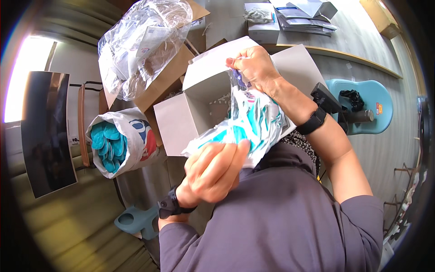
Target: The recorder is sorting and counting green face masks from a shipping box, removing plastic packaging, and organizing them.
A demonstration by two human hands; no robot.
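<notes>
Over an open white cardboard box (pixel 174 129), both hands hold a clear plastic bag (pixel 258 120) filled with teal and white flat pieces. My left hand (pixel 213 172) is closed on the bag's near left part, fingers pinched together. At the far end, my right hand (pixel 256 68) pinches a gathered, purplish corner of the bag. The bag hangs slantwise between the hands and hides part of the box's inside. Some grey, pale items show dimly at the bottom of the box. What the pieces in the bag are, I cannot tell.
Left of the box stands a white sack (pixel 138 131) of teal padded pieces (pixel 108 145). Behind it, a brown carton (pixel 170 79) bears crumpled clear plastic bags (pixel 145 45). A light-blue stool (pixel 383 106) at the right holds a dark cylinder (pixel 360 116). Flattened packages (pixel 301 20) lie at the back.
</notes>
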